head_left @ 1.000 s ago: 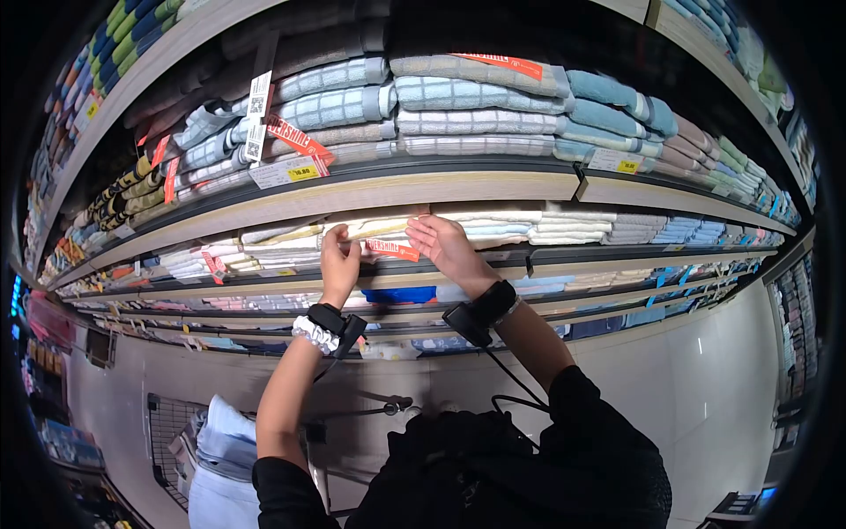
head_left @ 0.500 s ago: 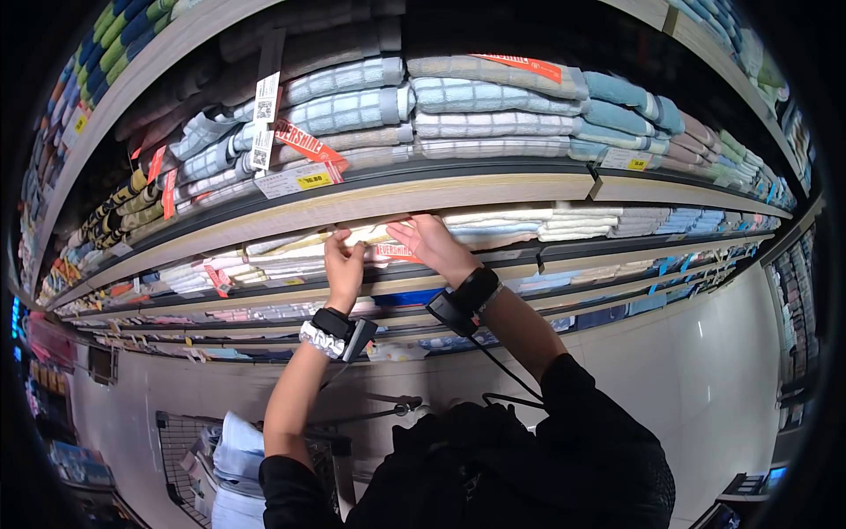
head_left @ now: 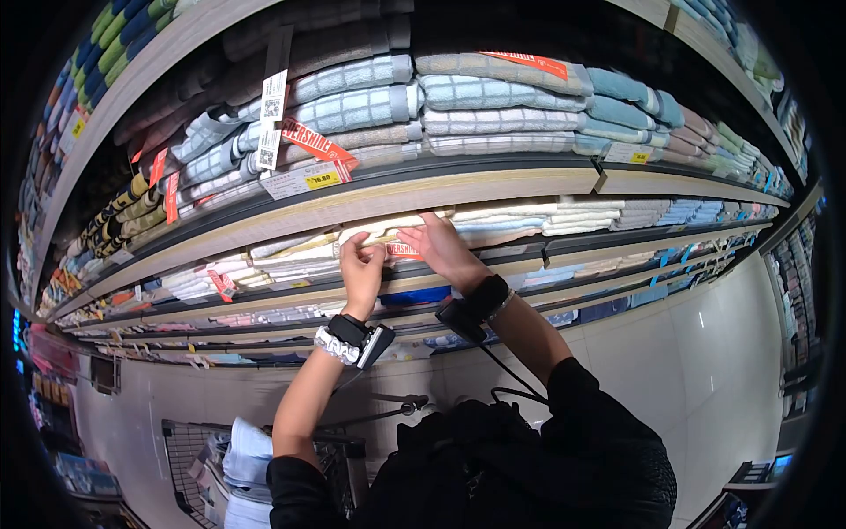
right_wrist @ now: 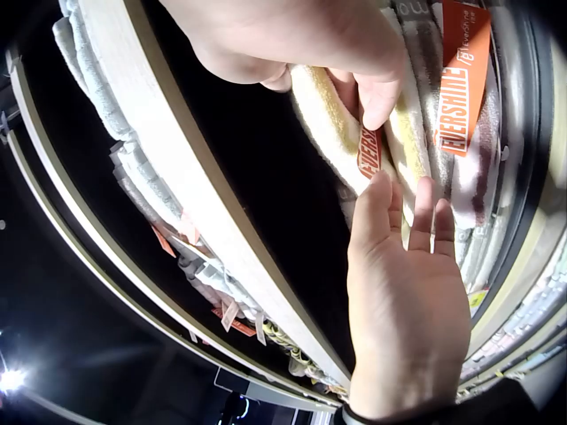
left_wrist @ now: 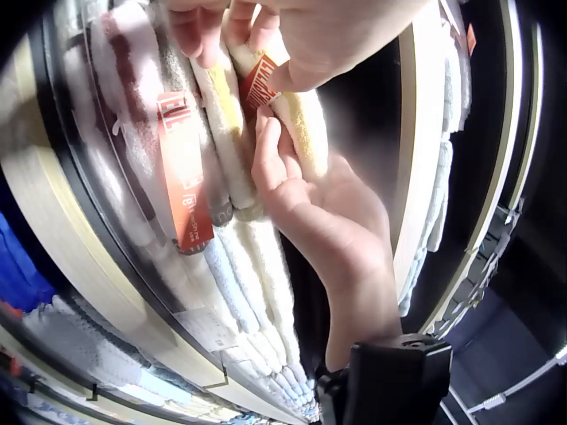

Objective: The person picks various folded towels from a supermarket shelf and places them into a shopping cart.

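Note:
A cream towel with a yellow band (left_wrist: 306, 133) stands out from its stack on the shelf, a red label (right_wrist: 369, 152) round it. My left hand (head_left: 359, 280) pinches the towel beside the label; in the right wrist view the same hand (right_wrist: 409, 305) has its lower fingers spread against the towel below. From the other side my right hand (head_left: 448, 253) holds the towel, thumb and fingers about its folded edge, as the right hand (left_wrist: 341, 235) in the left wrist view shows. Its fingertips are partly hidden behind the cloth.
Above the hands runs a wooden shelf edge (head_left: 458, 187) with checked towels (head_left: 498, 94) over it. Folded white towels (head_left: 582, 218) continue to the right. A wire cart (head_left: 187, 458) holding light blue cloth (head_left: 249, 454) stands at the lower left, on a pale floor.
Both hands stay at the cream towel. The left hand has shifted right, closer to the right hand, and the head view has moved slightly.

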Tool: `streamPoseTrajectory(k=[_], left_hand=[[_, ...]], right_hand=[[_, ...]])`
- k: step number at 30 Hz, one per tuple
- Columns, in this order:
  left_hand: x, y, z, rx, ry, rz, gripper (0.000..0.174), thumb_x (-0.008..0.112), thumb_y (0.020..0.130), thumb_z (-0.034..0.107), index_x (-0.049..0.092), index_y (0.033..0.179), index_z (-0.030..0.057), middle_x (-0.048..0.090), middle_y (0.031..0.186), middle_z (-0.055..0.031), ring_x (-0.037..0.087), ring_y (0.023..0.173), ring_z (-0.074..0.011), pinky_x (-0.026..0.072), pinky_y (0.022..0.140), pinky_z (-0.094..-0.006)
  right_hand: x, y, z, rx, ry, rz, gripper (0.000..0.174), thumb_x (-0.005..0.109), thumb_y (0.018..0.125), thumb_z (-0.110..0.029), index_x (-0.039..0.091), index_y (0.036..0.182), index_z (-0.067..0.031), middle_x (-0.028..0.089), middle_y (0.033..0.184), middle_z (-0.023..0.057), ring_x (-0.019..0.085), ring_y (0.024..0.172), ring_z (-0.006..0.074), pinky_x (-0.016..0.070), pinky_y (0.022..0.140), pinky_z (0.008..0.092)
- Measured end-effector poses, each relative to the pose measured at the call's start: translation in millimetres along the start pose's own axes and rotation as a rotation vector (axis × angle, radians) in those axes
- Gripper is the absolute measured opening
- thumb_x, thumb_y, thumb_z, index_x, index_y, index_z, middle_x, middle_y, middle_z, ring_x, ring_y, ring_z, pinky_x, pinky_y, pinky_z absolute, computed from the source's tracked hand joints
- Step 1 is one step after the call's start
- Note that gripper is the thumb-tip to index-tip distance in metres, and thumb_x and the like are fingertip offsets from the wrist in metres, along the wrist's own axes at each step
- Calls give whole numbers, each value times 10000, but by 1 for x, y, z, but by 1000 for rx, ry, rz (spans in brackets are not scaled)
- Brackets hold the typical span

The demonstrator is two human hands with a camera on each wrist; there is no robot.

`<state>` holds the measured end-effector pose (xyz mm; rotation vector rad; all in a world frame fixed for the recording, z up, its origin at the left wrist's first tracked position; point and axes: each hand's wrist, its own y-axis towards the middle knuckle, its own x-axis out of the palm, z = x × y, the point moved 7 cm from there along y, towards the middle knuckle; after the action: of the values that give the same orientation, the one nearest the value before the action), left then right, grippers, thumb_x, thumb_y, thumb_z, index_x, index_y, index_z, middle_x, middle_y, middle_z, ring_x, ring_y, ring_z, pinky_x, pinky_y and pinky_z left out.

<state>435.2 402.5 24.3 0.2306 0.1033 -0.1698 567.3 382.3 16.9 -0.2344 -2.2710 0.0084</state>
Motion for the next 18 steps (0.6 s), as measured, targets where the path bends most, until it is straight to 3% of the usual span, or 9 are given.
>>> streamPoseTrajectory(k=[3, 5, 8, 11, 13, 15, 16, 18], left_hand=[[6, -6, 9, 153, 109, -1, 305, 541, 703, 70, 422, 970, -19, 449, 904, -77, 466, 729, -104, 407, 620, -207], [10, -15, 31, 369, 226, 38, 315, 555, 702, 81, 427, 977, -2, 428, 918, -82, 459, 773, -121, 411, 634, -214], [13, -22, 43, 400, 214, 37, 282, 551, 709, 107, 447, 954, 10, 422, 898, -92, 455, 793, -160, 403, 653, -238], [13, -23, 53, 392, 221, 16, 227, 535, 721, 124, 476, 907, 8, 430, 878, -98, 454, 788, -178, 390, 647, -248], [13, -24, 53, 358, 207, -12, 205, 528, 727, 134, 488, 883, 7, 433, 872, -101, 452, 788, -184, 382, 643, -252], [14, -34, 70, 611, 344, 43, 170, 524, 729, 94, 491, 869, 2, 454, 794, -105, 489, 653, -173, 390, 598, -249], [14, -34, 70, 611, 345, 43, 170, 524, 729, 94, 491, 869, 2, 454, 794, -105, 489, 653, -173, 390, 598, -249], [15, -31, 64, 524, 204, -39, 141, 503, 754, 103, 488, 846, -3, 496, 727, -71, 489, 619, -115, 381, 571, -210]], right_hand=[[-3, -12, -8, 27, -14, 59, 371, 357, 809, -181, 282, 1059, 81, 354, 1059, 224, 366, 1015, 283, 300, 893, 331], [-2, -19, -10, 51, -14, 49, 395, 368, 806, -195, 269, 1070, 80, 348, 1072, 222, 364, 1020, 268, 291, 898, 317], [-3, -35, -12, 120, 22, 124, 404, 365, 806, -210, 264, 1089, 60, 339, 1093, 213, 359, 1029, 256, 291, 897, 308], [7, -46, -22, 52, 32, 41, 445, 421, 777, -227, 281, 1067, 79, 369, 1060, 207, 393, 993, 256, 323, 856, 298], [10, -53, -24, 86, 54, 45, 426, 414, 779, -231, 297, 1084, 41, 402, 1057, 160, 403, 988, 233, 311, 857, 299], [17, -60, -32, 77, 9, 49, 407, 371, 797, -230, 286, 1090, 39, 393, 1062, 181, 393, 1001, 241, 303, 872, 303], [18, -62, -36, 67, -36, 54, 390, 328, 815, -228, 275, 1097, 36, 384, 1067, 202, 384, 1013, 249, 296, 887, 307], [12, -59, -38, 50, -100, 42, 416, 368, 797, -238, 293, 1084, 52, 412, 1041, 184, 408, 981, 239, 313, 852, 306]])
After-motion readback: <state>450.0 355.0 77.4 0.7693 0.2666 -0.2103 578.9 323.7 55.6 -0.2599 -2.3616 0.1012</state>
